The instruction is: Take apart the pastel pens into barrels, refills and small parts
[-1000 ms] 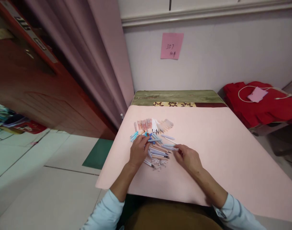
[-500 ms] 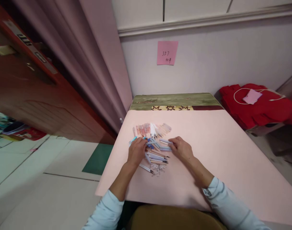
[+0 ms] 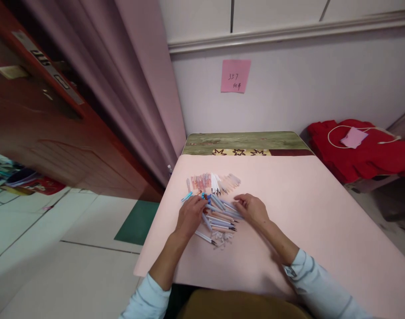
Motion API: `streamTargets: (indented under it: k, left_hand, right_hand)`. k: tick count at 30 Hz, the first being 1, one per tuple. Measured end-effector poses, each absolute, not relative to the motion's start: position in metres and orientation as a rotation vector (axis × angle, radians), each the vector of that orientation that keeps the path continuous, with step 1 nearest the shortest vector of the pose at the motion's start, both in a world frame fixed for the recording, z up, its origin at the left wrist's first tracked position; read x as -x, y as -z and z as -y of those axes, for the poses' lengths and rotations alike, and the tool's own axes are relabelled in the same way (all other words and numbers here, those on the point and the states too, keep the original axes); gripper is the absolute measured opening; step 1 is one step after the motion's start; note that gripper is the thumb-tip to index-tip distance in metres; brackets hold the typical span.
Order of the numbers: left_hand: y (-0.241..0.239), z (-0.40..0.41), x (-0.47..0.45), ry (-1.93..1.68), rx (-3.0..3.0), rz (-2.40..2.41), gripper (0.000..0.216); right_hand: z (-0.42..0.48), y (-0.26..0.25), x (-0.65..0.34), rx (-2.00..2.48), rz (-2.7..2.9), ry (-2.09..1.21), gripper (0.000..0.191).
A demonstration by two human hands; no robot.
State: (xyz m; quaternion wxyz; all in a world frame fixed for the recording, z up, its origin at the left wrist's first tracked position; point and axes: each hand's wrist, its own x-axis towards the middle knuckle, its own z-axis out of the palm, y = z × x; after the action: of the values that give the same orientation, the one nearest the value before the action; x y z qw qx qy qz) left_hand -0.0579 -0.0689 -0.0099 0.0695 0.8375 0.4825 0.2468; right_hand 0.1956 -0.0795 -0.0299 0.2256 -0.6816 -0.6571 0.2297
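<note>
We rest our left hand [image 3: 190,215] and right hand [image 3: 252,208] on the pen pile [image 3: 218,217]; at its 12 o'clock lies a refill row [image 3: 212,181]; finger closure unclear.

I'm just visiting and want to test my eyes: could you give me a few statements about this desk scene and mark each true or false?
1. Both hands, the left hand and the right hand, rest at a pile of pens. True.
2. The pens lie on a green sheet. False: the sheet is pale pink.
3. A pink note sticks to the wall. True.
4. A blue cloth lies at the right. False: the cloth is red.
5. A row of pen parts lies beyond the pile. True.
</note>
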Motion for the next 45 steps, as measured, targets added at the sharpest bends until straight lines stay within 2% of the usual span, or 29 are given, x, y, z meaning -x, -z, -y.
streamTargets:
  k: [10,17,24,26,28,30,32,40,45]
  left_hand:
    - [0.018,0.075,0.069,-0.822,-2.433,-1.417,0.019]
    - [0.019,0.081,0.076,-0.842,-2.437,-1.414,0.020]
    - [0.019,0.083,0.080,-0.877,-2.426,-1.392,0.021]
    - [0.018,0.086,0.083,-0.900,-2.428,-1.397,0.021]
    - [0.018,0.088,0.087,-0.925,-2.425,-1.417,0.022]
    - [0.018,0.090,0.092,-0.938,-2.419,-1.434,0.021]
    - [0.017,0.092,0.095,-0.944,-2.410,-1.447,0.021]
    - [0.017,0.085,0.093,-0.867,-2.416,-1.384,0.023]
    - [0.017,0.071,0.076,-0.816,-2.494,-1.286,0.021]
  right_hand:
    - [0.020,0.013,-0.153,2.093,1.827,-0.469,0.022]
    - [0.014,0.024,-0.143,2.224,1.831,-0.393,0.022]
    - [0.017,0.023,-0.149,2.171,1.776,-0.399,0.025]
    - [0.018,0.024,-0.153,2.088,1.761,-0.278,0.033]
    - [0.019,0.029,-0.156,2.016,1.767,-0.169,0.052]
    - [0.020,0.036,-0.157,2.014,1.795,-0.186,0.074]
    - [0.021,0.043,-0.159,2.037,1.805,-0.272,0.084]
    - [0.059,0.049,-0.204,1.834,1.569,-0.197,0.071]
    - [0.118,0.058,-0.234,1.928,1.437,-0.196,0.058]
